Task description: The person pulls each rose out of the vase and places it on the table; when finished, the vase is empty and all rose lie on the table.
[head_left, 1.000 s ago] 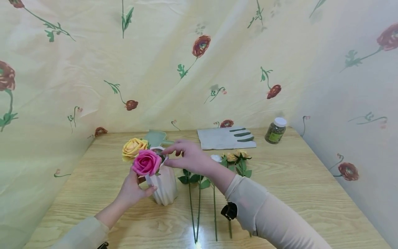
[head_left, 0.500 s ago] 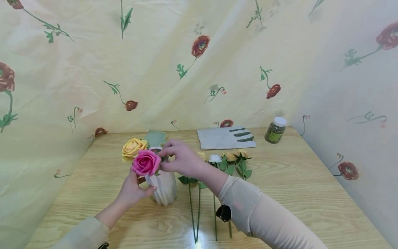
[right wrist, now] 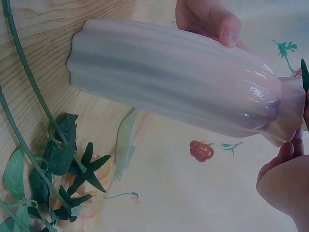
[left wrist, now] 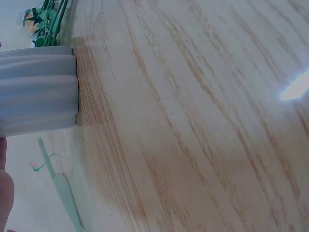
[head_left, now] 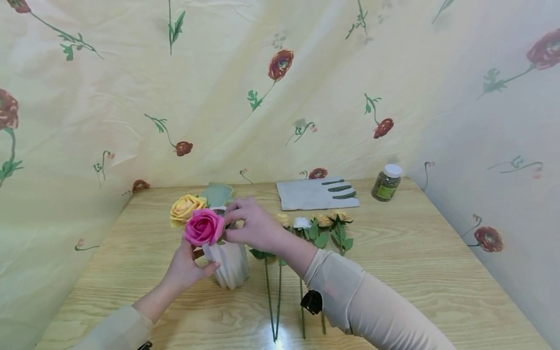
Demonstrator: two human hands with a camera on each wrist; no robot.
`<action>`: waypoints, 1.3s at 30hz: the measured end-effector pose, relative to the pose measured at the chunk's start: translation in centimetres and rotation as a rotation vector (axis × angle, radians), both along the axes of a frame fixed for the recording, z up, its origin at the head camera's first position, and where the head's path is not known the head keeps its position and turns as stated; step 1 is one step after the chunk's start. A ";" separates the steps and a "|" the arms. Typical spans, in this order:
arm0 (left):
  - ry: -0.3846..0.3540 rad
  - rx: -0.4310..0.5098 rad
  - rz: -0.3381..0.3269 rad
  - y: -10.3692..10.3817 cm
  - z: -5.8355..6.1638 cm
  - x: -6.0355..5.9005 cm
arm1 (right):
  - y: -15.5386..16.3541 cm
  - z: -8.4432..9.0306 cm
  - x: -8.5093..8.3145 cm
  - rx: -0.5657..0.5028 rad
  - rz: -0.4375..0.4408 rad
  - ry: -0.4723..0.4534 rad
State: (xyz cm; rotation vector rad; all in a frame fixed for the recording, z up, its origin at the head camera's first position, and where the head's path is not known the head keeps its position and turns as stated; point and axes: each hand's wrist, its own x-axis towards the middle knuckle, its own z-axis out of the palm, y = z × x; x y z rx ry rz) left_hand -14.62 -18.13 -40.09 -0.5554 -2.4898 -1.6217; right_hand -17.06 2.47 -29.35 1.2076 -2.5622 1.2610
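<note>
A white fluted vase (head_left: 232,265) stands upright on the wooden table, holding a pink rose (head_left: 204,227) and a yellow rose (head_left: 187,210). My left hand (head_left: 185,265) grips the vase's left side; its thumb lies across the front, and the other fingers are mostly behind. At the vase mouth, my right hand (head_left: 255,226) pinches the pink rose just beneath its bloom, where the stem is largely hidden. The right wrist view shows the vase body (right wrist: 174,77) and fingers (right wrist: 285,154) at its rim beside a green leaf.
Several loose roses with green stems (head_left: 270,301) lie right of the vase, partly under my right forearm. A pale green trowel (head_left: 218,193) lies behind the vase. Farther back are a grey-white glove (head_left: 312,195) and a white-lidded jar (head_left: 386,183). Flowered cloth (head_left: 218,97) hangs behind the table.
My right hand has moved slightly left to the pink rose, and its thumb and fingers have closed in below the bloom. The left hand and vase have stayed in place.
</note>
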 end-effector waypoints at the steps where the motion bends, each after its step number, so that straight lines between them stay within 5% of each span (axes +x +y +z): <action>1: -0.002 -0.011 0.006 0.0 0.0 0.0 | 0.0 0.0 0.0 -0.010 -0.003 -0.005; 16: 0.043 -0.038 0.031 0.0 -0.1 -0.1 | 0.2 -0.1 -0.1 -0.258 -0.063 -0.149; 22: 0.132 -0.031 0.034 0.1 -0.5 0.0 | 0.4 0.0 0.1 -0.350 -0.159 -0.228; 29: 0.192 -0.009 0.015 0.1 -0.7 -0.1 | 0.5 1.2 1.0 -0.552 -0.125 -0.370; 39: 0.165 -0.020 0.020 0.1 -0.9 -0.4 | 0.4 0.0 0.3 -0.650 -0.102 -0.342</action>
